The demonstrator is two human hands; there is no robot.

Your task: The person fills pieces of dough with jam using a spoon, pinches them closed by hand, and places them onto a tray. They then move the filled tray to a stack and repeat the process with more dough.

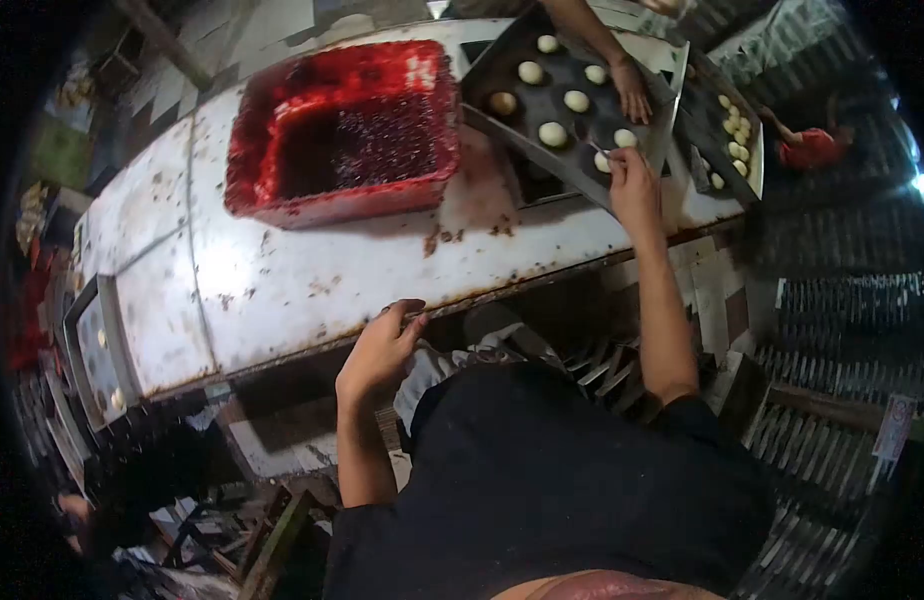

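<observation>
So my left hand (380, 345) is just resting on the table edge (312, 330), fingers curled, holding nothing. Over right, my right hand (632, 185) pinches a small tool (594, 150) touching a dough ball (604, 161) on the dark tray (502, 130), someone else's hand (632, 95) just beyond.

The right hand (634, 190) is stretched out to the near edge of a dark tray (502, 75). Its fingers touch a small dough ball (603, 161) there. The ball is round, pale and soft-looking. It sits on the tray's lower edge. More dough balls (553, 133) like it lie on the tray, spread apart in loose rows. The tray is flat and dark grey, and it sits tilted on the worn white table (282, 280). The left hand (380, 350) rests on the near rim of the table. Its fingers curl over the edge and hold nothing.
</observation>
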